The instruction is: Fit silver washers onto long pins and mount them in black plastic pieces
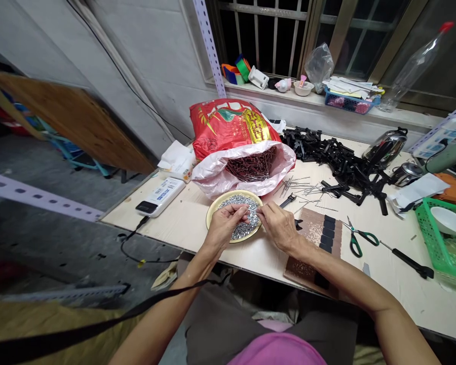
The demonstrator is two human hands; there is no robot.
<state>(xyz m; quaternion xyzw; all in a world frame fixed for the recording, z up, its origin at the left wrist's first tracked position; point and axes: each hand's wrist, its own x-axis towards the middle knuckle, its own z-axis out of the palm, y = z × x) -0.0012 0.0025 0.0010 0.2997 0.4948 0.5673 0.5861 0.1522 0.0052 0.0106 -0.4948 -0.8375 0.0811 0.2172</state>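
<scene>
Over a pale yellow bowl [212, 213] full of small silver metal pieces [240, 232], probably nuts, both my hands meet. My left hand [228, 223] pinches with thumb and forefinger above the bowl's left half. At the right rim, my right hand [277, 224] is closed in a pinch. A short stretch of thin metal rod [252, 210] shows between the two sets of fingertips; its ends are hidden by the fingers. Similar loose thin rods [302, 188] lie on the table behind my right hand, close to a small black tool [288, 201].
Behind the bowl, a red sack [228, 126] gapes with many dark thin rods [253, 165]. Black plastic parts [338, 162] are heaped behind right. Scissors [359, 236], a screwdriver [408, 261] and a green basket [427, 233] lie right; a white power bank [161, 196] with cable lies left.
</scene>
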